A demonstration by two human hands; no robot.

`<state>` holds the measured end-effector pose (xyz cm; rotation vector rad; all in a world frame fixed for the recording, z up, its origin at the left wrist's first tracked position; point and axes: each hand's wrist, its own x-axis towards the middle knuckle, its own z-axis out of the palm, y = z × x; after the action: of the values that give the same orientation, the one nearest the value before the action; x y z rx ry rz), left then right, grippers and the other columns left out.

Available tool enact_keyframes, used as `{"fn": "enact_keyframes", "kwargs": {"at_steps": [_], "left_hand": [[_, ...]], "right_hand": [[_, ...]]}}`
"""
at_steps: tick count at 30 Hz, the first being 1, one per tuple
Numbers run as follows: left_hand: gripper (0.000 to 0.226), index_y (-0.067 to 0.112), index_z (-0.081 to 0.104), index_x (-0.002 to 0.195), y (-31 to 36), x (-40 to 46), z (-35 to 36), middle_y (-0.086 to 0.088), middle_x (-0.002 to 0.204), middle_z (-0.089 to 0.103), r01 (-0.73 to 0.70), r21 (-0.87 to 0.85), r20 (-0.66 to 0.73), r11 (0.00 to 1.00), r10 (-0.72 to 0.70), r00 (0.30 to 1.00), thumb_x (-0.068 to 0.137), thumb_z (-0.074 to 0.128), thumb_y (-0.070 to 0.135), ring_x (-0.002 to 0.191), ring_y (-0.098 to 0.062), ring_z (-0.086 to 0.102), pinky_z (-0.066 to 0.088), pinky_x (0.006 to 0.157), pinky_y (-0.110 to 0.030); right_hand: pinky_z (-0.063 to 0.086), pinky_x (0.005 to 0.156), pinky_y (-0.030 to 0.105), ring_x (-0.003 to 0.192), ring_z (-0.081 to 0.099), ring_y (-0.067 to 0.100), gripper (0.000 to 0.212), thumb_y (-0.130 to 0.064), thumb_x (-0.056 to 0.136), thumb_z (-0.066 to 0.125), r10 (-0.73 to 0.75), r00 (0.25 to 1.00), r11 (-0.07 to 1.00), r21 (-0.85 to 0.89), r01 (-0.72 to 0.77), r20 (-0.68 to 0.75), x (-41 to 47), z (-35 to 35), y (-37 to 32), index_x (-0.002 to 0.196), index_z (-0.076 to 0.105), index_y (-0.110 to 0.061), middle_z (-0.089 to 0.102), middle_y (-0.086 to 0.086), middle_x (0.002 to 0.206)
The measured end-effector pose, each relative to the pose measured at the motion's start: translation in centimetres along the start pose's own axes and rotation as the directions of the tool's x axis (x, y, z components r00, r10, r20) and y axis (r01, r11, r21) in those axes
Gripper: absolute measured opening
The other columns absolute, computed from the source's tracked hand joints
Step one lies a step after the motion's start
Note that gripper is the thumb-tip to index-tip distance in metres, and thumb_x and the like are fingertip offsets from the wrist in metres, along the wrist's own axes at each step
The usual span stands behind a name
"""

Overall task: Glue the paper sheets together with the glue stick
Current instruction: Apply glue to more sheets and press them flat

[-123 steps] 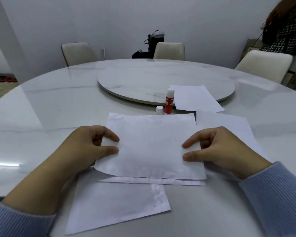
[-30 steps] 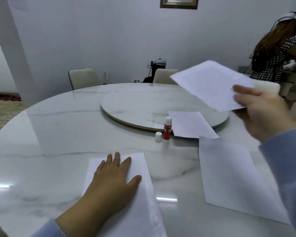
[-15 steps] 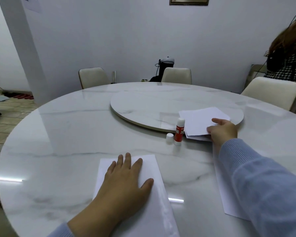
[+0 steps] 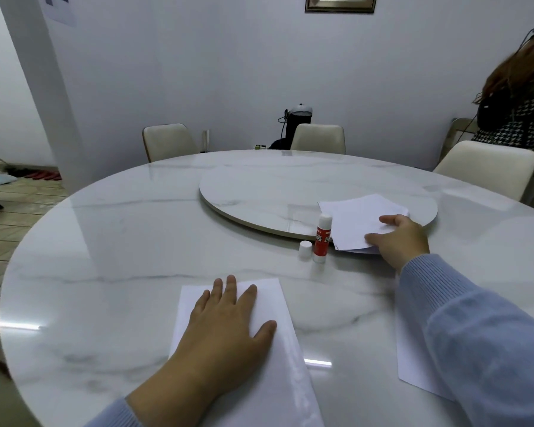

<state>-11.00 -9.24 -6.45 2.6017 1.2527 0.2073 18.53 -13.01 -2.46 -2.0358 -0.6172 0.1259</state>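
Left hand [image 4: 225, 328] flat on near sheet [image 4: 278, 306]; right hand [image 4: 398, 238] on far sheets [image 4: 352, 220].

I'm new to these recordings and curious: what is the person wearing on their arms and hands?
Both arms are in light blue, fine-ribbed knit sleeves reaching the wrists, with a ribbed cuff. The left hand and right hand are bare: no gloves, rings, watch or markings visible.
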Motion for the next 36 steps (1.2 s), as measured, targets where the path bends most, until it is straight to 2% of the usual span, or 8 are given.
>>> {"fn": "enact_keyframes", "kwargs": {"at_steps": [6,10,13,17,21,29,31,36], "left_hand": [[0.067,0.029,0.004,0.150,0.0,0.0,0.0,-0.003,0.161,-0.010,0.004,0.007,0.005,1.000,-0.004,1.000,0.092,0.027,0.055,0.147,-0.018,-0.013,-0.006,0.120,-0.034],[0.067,0.029,0.005,0.150,0.1,0.0,0.0,-0.004,0.160,-0.010,0.005,0.012,0.009,1.000,-0.005,1.000,0.092,0.027,0.055,0.147,-0.018,-0.013,-0.005,0.120,-0.034],[0.067,0.029,0.004,0.150,0.1,0.0,-0.1,-0.004,0.160,-0.011,0.003,0.017,0.019,1.000,-0.004,1.000,0.093,0.027,0.054,0.147,-0.018,-0.013,-0.005,0.120,-0.035],[0.066,0.027,0.000,0.151,0.1,-0.1,-0.1,0.003,0.160,-0.013,-0.028,0.049,0.043,0.998,0.026,0.999,0.094,0.023,0.051,0.146,-0.015,-0.016,-0.006,0.120,-0.037],[0.065,0.024,-0.004,0.151,0.2,0.0,0.0,0.007,0.159,-0.015,-0.054,0.079,0.070,0.995,0.049,0.996,0.096,0.020,0.048,0.145,-0.010,-0.018,-0.007,0.120,-0.038],[0.065,0.023,-0.007,0.150,0.3,0.6,0.0,0.007,0.159,-0.016,-0.073,0.097,0.103,0.993,0.063,0.993,0.096,0.018,0.048,0.146,-0.010,-0.016,-0.007,0.120,-0.040],[0.065,0.022,-0.007,0.150,0.5,1.6,0.0,0.006,0.159,-0.015,-0.078,0.099,0.123,0.992,0.065,0.990,0.096,0.017,0.048,0.146,-0.011,-0.015,-0.007,0.120,-0.041],[0.063,0.021,-0.005,0.151,1.3,3.8,0.0,0.005,0.160,-0.013,-0.085,0.083,0.145,0.993,0.072,0.987,0.097,0.017,0.045,0.147,-0.014,-0.012,-0.006,0.120,-0.041]], "right_hand": [[0.042,0.103,0.038,0.122,0.049,0.031,0.058,-0.025,0.071,0.078,0.031,0.999,0.997,-0.067,-0.032,-0.014,0.0,-0.5,0.2,0.125,0.057,-0.019,0.042,0.013,0.140],[0.033,0.108,0.045,0.134,0.031,0.033,0.070,-0.039,0.068,0.080,0.050,0.997,0.966,-0.250,-0.061,-0.052,-1.0,-0.8,-0.6,0.129,0.051,-0.021,0.027,0.014,0.147],[0.027,0.111,0.046,0.141,0.017,0.028,0.076,-0.044,0.065,0.080,0.008,0.999,0.959,-0.284,0.002,0.035,-1.9,-0.8,-1.3,0.132,0.048,-0.026,0.021,0.010,0.152],[0.024,0.113,0.046,0.141,0.018,0.028,0.068,-0.058,0.065,0.074,-0.069,0.975,0.967,-0.225,0.117,0.210,-3.3,0.8,-2.7,0.125,0.057,-0.031,0.037,0.005,0.147],[0.024,0.112,0.044,0.143,0.014,0.027,0.059,-0.058,0.066,0.074,-0.099,0.972,0.963,-0.226,0.147,0.212,-4.3,2.9,-3.1,0.119,0.063,-0.034,0.036,0.006,0.148],[0.044,0.092,0.037,0.115,0.054,0.026,0.031,-0.041,0.077,0.070,-0.229,0.973,0.972,0.062,0.228,0.009,-5.2,3.0,-4.1,0.098,0.071,-0.018,0.065,0.006,0.112],[0.045,0.077,0.030,0.095,0.063,0.022,0.023,-0.032,0.084,0.064,-0.290,0.953,0.942,0.203,0.268,0.085,-5.9,1.7,-5.1,0.099,0.066,-0.014,0.069,0.002,0.094],[0.048,0.060,0.018,0.067,0.061,0.011,0.023,-0.030,0.077,0.075,-0.373,0.882,0.928,0.130,0.350,0.287,-8.1,0.1,-6.3,0.097,0.067,-0.023,0.064,-0.003,0.082]]}}
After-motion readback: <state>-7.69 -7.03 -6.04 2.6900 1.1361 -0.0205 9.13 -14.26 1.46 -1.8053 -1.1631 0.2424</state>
